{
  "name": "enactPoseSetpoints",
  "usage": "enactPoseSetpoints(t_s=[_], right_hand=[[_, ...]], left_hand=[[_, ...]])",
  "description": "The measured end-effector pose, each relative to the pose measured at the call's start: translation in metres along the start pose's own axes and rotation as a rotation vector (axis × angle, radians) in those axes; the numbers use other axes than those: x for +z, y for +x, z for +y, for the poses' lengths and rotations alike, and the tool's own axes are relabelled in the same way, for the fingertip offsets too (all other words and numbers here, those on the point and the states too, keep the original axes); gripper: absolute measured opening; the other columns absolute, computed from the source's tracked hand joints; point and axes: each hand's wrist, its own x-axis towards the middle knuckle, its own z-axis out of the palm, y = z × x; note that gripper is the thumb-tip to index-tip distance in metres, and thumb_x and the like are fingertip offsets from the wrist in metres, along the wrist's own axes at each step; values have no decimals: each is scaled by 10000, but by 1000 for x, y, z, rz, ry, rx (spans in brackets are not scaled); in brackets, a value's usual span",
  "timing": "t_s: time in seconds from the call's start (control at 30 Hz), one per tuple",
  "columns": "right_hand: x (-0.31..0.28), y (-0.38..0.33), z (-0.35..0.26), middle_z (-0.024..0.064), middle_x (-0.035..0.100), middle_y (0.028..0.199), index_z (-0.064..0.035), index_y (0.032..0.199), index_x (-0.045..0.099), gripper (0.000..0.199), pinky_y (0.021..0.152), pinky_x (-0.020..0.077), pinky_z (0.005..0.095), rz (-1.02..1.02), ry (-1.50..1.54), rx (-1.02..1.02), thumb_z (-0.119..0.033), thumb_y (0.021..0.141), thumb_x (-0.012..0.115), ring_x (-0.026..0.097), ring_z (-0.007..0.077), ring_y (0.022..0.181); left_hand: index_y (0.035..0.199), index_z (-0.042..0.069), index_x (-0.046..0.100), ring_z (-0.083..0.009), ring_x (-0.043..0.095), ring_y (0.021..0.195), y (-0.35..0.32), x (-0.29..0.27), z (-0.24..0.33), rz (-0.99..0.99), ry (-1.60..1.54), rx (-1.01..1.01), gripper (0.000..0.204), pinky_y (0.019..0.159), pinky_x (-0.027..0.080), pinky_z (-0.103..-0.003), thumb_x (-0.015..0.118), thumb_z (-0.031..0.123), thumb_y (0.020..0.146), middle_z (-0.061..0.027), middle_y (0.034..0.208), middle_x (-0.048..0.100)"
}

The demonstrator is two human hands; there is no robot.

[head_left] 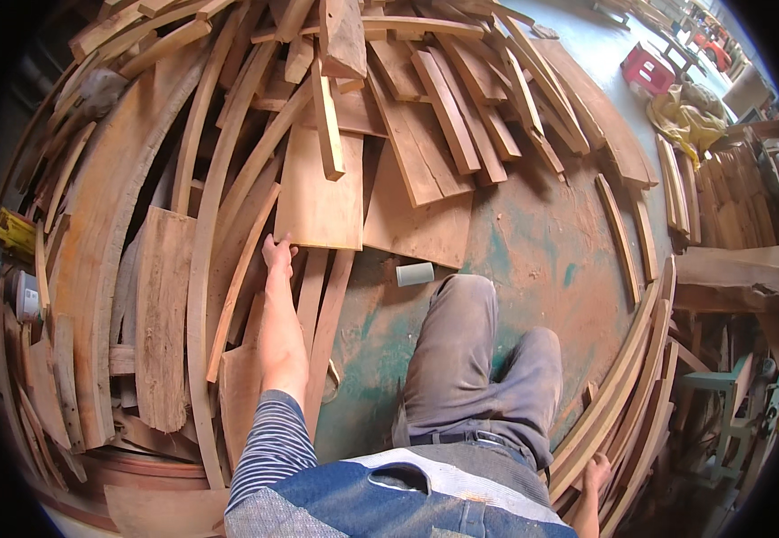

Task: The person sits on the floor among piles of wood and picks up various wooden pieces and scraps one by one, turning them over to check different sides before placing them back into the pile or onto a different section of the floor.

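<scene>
Your left hand (279, 255) is at the near-left corner of that flat pale rectangular wooden board (316, 206), can't tell if it or your right hand (596, 473) grips anything, but I'd clear the squared tan wooden stick (328, 134) overlapping it before pulling.

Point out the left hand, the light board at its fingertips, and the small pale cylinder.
Left hand (279, 254): head view, middle of the hand.
Light board (312, 195): head view, its flat face.
Small pale cylinder (415, 274): head view, its curved side.
</scene>
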Motion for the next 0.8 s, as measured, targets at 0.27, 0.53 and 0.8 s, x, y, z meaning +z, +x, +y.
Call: enactPoseSetpoints(t_s=[0.27,0.53,0.8], right_hand=[[43,12,-74,198,725,1047,-14,1116,719,305,904,533,405,-77,-106,-239,-129,862,596,694,344,992],[38,16,-93,202,729,990,0,1087,717,282,837,548,386,-45,-68,-267,-114,863,589,710,314,929],[77,-24,-63,221,721,925,4,1033,725,276,815,544,416,-153,-39,-126,-69,792,612,714,350,885]], left_hand=[[1048,23,427,-178,635,599,-49,47,-82,-138,-362,-174,379,486,540,-285,749,177,922,-129,806,649],[1505,-34,214,-173,669,702,-119,121,-128,-319,-289,-461,841,559,574,-296,761,189,907,-103,887,643],[1542,-27,188,-179,666,817,-137,129,-129,-357,-266,-572,880,630,575,-315,752,218,913,-113,1175,606]])
